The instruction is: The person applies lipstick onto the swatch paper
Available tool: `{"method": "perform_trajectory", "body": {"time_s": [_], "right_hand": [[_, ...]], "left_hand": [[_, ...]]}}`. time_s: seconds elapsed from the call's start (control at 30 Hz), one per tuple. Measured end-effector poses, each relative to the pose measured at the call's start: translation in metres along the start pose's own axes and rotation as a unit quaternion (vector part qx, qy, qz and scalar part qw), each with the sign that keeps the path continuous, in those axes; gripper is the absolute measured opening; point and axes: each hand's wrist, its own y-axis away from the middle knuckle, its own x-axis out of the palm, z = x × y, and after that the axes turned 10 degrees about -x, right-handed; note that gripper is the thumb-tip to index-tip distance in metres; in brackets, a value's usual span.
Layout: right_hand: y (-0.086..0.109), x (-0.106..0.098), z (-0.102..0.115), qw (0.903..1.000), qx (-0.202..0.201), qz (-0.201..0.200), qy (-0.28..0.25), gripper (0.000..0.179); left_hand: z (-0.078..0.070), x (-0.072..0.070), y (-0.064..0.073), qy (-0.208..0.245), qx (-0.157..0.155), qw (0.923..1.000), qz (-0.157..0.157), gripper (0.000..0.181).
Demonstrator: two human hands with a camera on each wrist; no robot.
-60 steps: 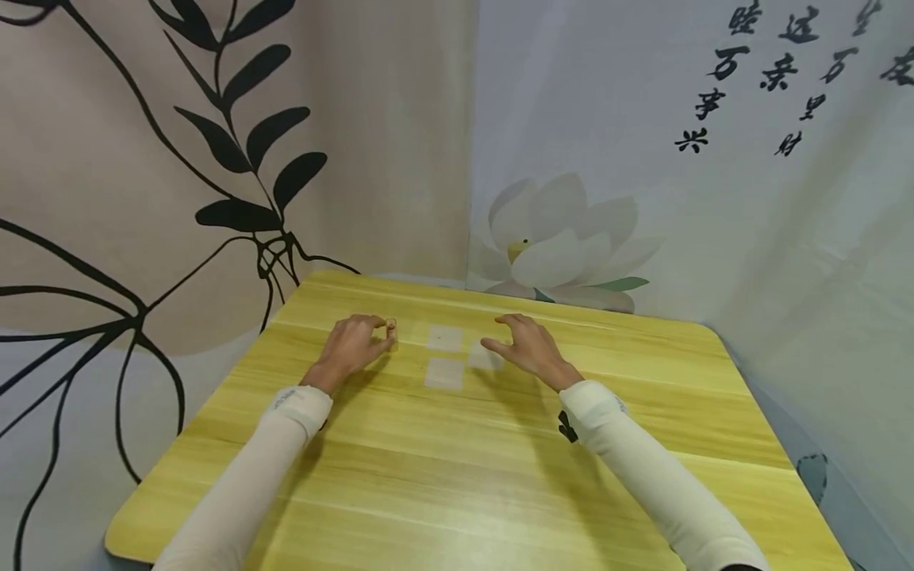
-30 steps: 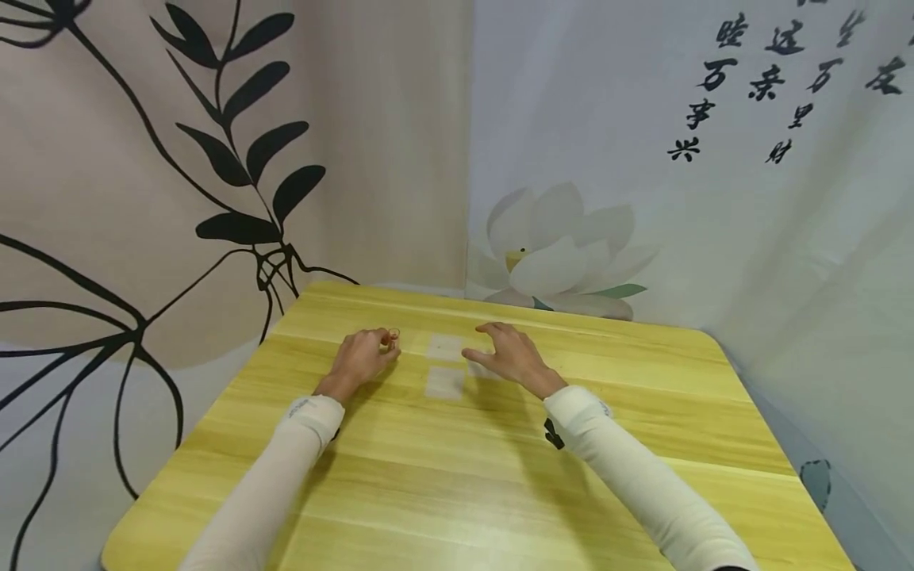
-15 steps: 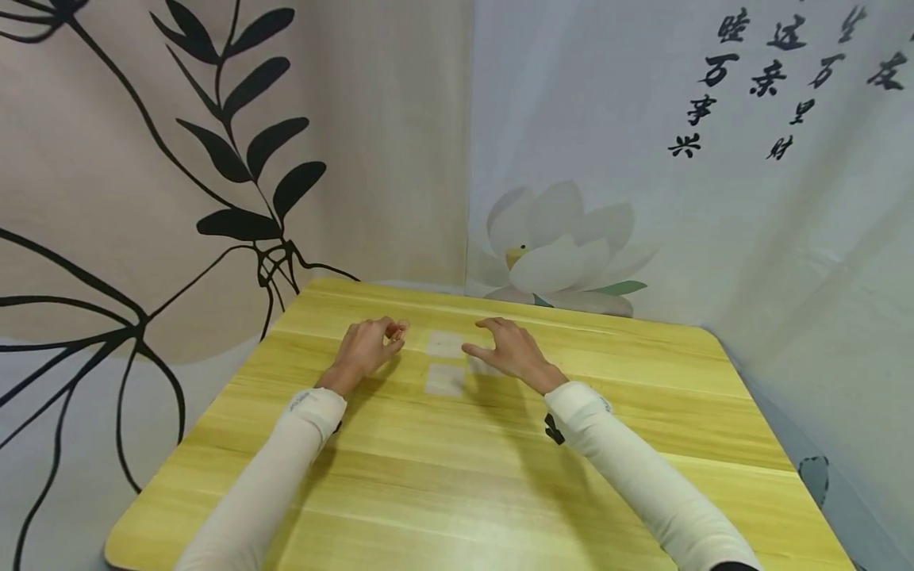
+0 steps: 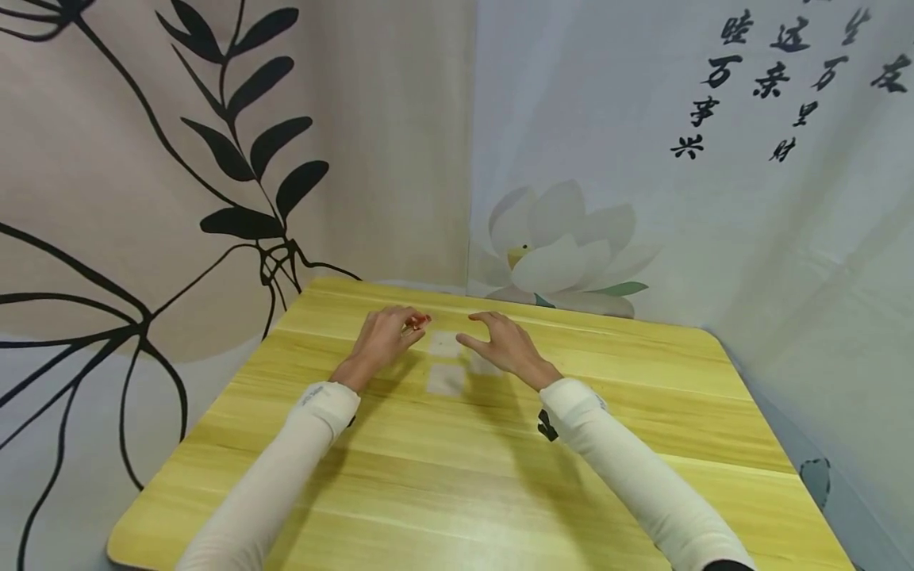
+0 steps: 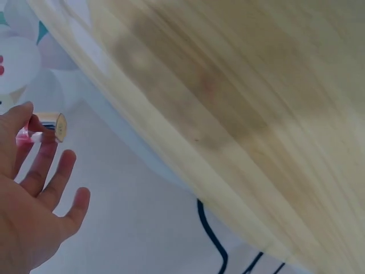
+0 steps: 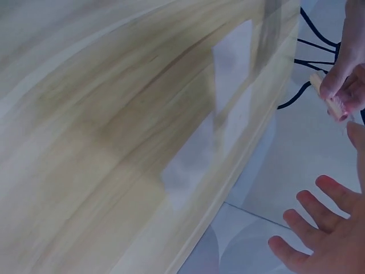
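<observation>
Cannot identify small cylinder (image 5: 60,124), partly covered by left hand (image 5: 28,208). Cannot read left cuff print (image 4: 312,392): too small. Cannot see one white square (image 4: 481,365) whole: partly behind right hand (image 4: 505,347), cut off by edge in right wrist view.

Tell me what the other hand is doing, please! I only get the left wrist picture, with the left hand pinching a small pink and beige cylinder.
Observer: The right hand is bare and holds nothing; the right wrist view shows its fingers spread apart.
Operator: Okay! How many white things are on the table?
Observer: The head view shows three flat, pale, square patches on the yellow wooden table.
Operator: And where's my cylinder next to them?
Observer: In the head view, the cylinder appears up and to the left of the farthest patch, on the opposite side from the right hand.
</observation>
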Motion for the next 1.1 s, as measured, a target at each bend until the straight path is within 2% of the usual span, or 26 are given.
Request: {"method": "perform_trajectory", "body": {"time_s": [0.2,0.43,0.67,0.83,1.1], "right_hand": [[-0.006,-0.002,0.006,0.9996,0.000,-0.004,-0.027,0.063],[-0.011,-0.001,0.014,0.9987,0.008,-0.007,-0.049,0.062],[-0.016,-0.002,0.020,0.9979,-0.001,-0.024,-0.061,0.044],[-0.020,0.001,0.023,0.9978,-0.012,-0.028,-0.059,0.039],[-0.018,0.000,0.024,0.9977,-0.002,-0.034,-0.059,0.038]], "left_hand": [[-0.013,-0.002,-0.002,0.000,0.025,0.9993,-0.027,0.029],[-0.028,-0.006,-0.001,-0.003,0.022,0.9996,-0.016,0.029],[-0.039,-0.007,-0.002,-0.005,0.054,0.9979,-0.035,0.025],[-0.040,-0.012,0.000,-0.022,0.070,0.9959,-0.052,0.026],[-0.043,-0.010,-0.001,-0.003,0.064,0.9975,-0.029,0.025]]}}
